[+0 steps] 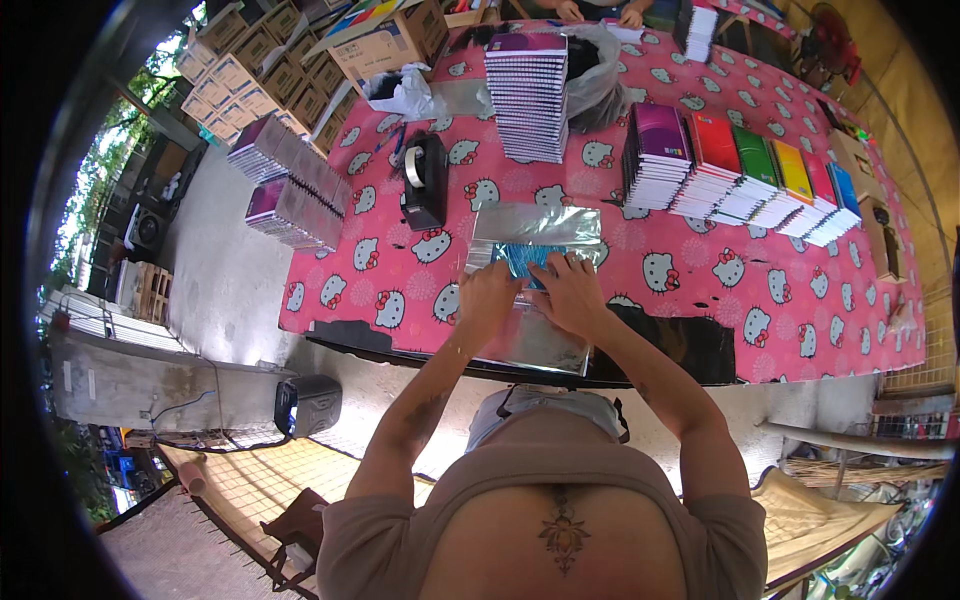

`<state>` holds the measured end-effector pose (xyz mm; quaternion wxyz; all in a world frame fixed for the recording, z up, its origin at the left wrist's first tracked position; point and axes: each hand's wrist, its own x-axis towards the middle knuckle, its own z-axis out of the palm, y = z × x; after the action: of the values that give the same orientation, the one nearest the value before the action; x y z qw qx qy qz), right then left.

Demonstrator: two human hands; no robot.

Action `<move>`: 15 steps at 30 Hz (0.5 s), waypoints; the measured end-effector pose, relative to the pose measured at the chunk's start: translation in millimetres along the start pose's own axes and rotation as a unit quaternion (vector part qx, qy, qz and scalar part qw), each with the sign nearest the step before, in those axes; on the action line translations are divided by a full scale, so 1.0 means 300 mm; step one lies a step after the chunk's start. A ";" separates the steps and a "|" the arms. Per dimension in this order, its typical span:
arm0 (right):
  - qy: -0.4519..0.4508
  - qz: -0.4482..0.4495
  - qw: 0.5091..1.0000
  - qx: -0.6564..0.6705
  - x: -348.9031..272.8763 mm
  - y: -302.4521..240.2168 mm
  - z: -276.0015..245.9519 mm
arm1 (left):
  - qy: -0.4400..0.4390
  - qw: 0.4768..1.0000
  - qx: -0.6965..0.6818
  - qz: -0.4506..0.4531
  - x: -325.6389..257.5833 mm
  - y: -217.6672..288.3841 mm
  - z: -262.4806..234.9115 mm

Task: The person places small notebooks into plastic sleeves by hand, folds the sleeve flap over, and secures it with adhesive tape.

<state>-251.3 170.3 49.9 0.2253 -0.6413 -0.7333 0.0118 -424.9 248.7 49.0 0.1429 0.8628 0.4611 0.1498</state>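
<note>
A blue notebook point(525, 258) lies under a shiny clear plastic wrap point(540, 223) near the table's front edge. The wrap spreads past it on the far side and down toward my body. At the left edge of the notebook, my left hand point(487, 292) has its fingers closed on the wrap. My right hand point(570, 292) does the same at the right edge, fingers bent and thumb turned inward. Both hands rest low on the package, close together. A black tape dispenser point(425, 180) stands beyond my left hand.
Tall purple notebook stacks point(526, 100) stand ahead, with colourful notebook stacks point(745, 165) to the right. Plastic-wrapped bundles point(290, 190) sit at the left edge. Cardboard boxes point(390, 50) are behind. Another person's hands point(600, 12) show across the pink patterned table point(660, 270).
</note>
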 end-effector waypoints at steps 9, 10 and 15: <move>-0.313 0.235 0.838 0.381 0.344 0.287 -0.107 | 0.209 0.937 -0.125 0.250 -0.063 0.019 -0.039; -0.342 0.277 0.785 0.436 0.348 0.301 -0.146 | 0.185 0.952 -0.174 0.173 -0.058 0.000 -0.052; -0.357 0.311 0.744 0.472 0.264 0.245 -0.151 | 0.086 0.942 -0.318 -0.067 -0.038 -0.124 0.027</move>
<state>-172.8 246.1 92.9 0.2050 -0.5944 -0.4209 0.6538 -455.9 258.1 25.9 0.3795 0.7230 0.4570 0.3527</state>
